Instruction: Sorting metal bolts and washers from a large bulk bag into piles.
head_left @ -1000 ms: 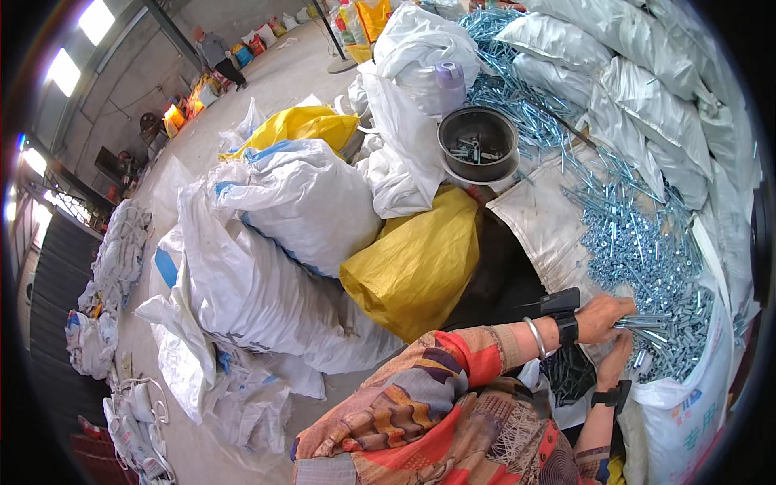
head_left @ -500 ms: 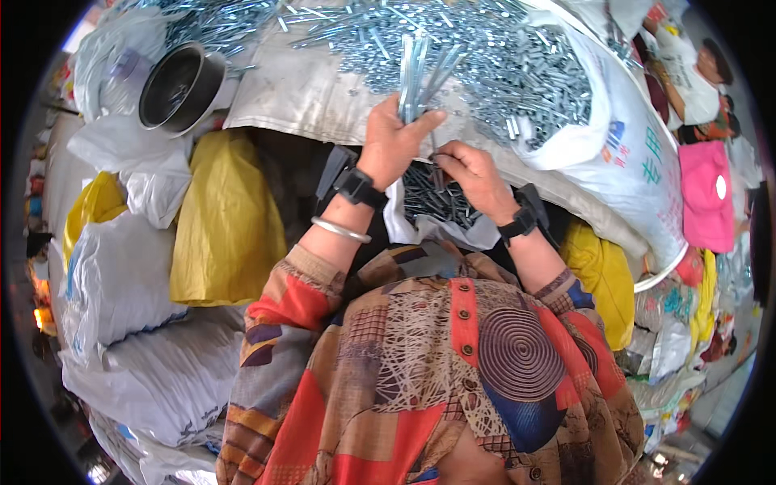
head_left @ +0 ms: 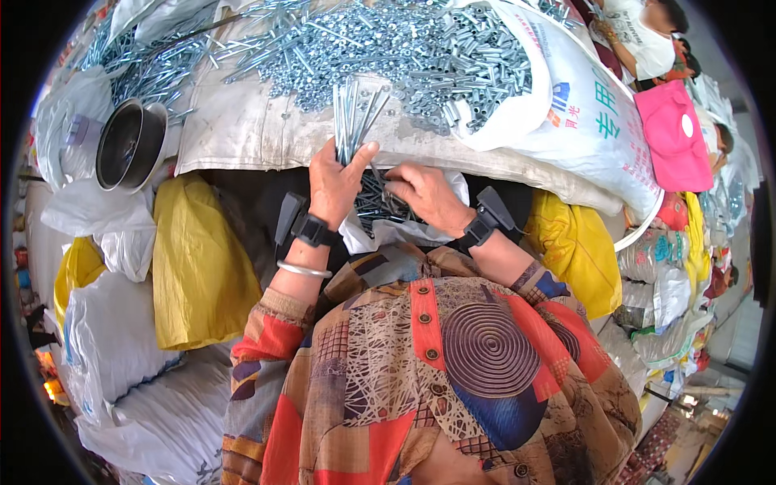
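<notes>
Steel rods (head_left: 353,113), long and thin, stand upright in a bunch in our left hand (head_left: 335,184), whose fingers are closed round their lower ends with the thumb pressed across the front. Our right hand (head_left: 426,192) lies just beside it, fingers curled down into a darker heap of rods (head_left: 373,202) that sits in an open white bag (head_left: 396,233) at our lap (whether it has actually pinched any of them we cannot tell). Both wrists carry black strapped devices, and the left also has a thin silver bangle (head_left: 303,269). Just beyond the hands a grey cloth-covered surface (head_left: 242,129) carries a wide spread of shiny bolts and nuts (head_left: 404,48). A dark metal bowl (head_left: 129,145) rests at its left end, a yellow sack (head_left: 198,267) hangs below it, and a pink cap (head_left: 672,137) lies on a printed white sack (head_left: 586,113) to the right.
</notes>
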Available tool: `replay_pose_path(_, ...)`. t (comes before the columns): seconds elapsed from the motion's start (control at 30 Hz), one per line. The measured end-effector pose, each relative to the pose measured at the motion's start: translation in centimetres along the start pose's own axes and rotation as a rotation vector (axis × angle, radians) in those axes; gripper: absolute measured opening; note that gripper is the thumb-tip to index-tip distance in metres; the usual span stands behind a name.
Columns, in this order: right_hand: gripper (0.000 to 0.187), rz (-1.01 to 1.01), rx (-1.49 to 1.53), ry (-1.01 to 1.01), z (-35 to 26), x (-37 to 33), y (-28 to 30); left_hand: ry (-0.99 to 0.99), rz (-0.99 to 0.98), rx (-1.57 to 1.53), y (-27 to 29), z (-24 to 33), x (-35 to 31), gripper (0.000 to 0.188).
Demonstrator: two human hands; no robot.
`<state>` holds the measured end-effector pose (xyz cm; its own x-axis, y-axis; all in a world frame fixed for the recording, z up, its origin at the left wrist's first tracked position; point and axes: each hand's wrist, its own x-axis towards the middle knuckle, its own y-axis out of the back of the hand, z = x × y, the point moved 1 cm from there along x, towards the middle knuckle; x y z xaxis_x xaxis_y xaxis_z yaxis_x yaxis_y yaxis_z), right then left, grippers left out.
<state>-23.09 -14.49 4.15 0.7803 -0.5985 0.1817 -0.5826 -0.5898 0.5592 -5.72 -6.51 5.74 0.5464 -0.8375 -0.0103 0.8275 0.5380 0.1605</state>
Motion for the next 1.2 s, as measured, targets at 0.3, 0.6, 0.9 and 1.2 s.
replay_pose_path(0.3,0.016,0.197,-0.638,0.027,2.7,5.0,8.8,0.119,-0.076,-0.134,0.2,-1.3,-1.3,0.04)
replay_pose_path(0.6,0.01,0.104,-0.84,-0.056,3.9,6.0,7.6,0.158,-0.103,-0.147,0.1,-1.9,-2.4,0.034)
replay_pose_path(0.9,0.011,0.24,-0.689,0.085,3.5,4.0,8.2,0.137,-0.067,-0.183,0.4,-2.9,-3.7,0.034)
replay_pose_path(1.2,0.019,0.093,0.489,-0.228,0.1,2.0,6.9,0.157,-0.073,-0.225,0.1,-2.0,-4.2,0.034)
